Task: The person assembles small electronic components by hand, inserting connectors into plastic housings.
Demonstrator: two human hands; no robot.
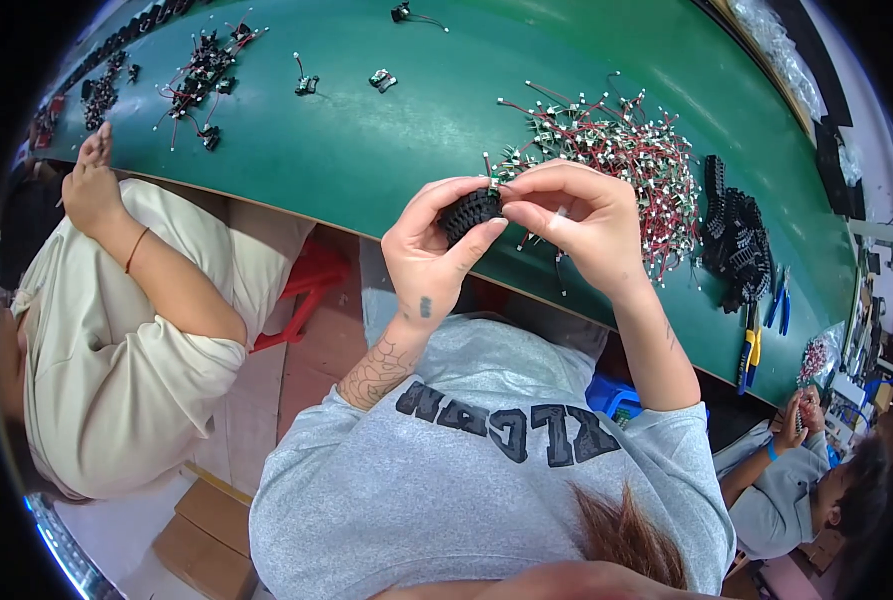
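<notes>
We see the left hand (428,262) clasping a black ribbed wheel (469,211) above the bench (386,140) edge, while the right hand (576,225) pinches a small wired part against it, apparently mid-fitting. Seating it likely calls for a steady press. Right of the wheel lies the loose wire pile (621,160); no containers show.

A broad bare stretch of the green desk (386,140) lies open just beyond and left of the hands. To the right, a heap of red-wired small parts (616,160) blocks the way, with a stack of black toothed pieces (736,240) and pliers (751,345) further right. Far left, small wired clusters (201,75) sit scattered. A neighbouring person's arm (156,260) crowds the near left edge.
</notes>
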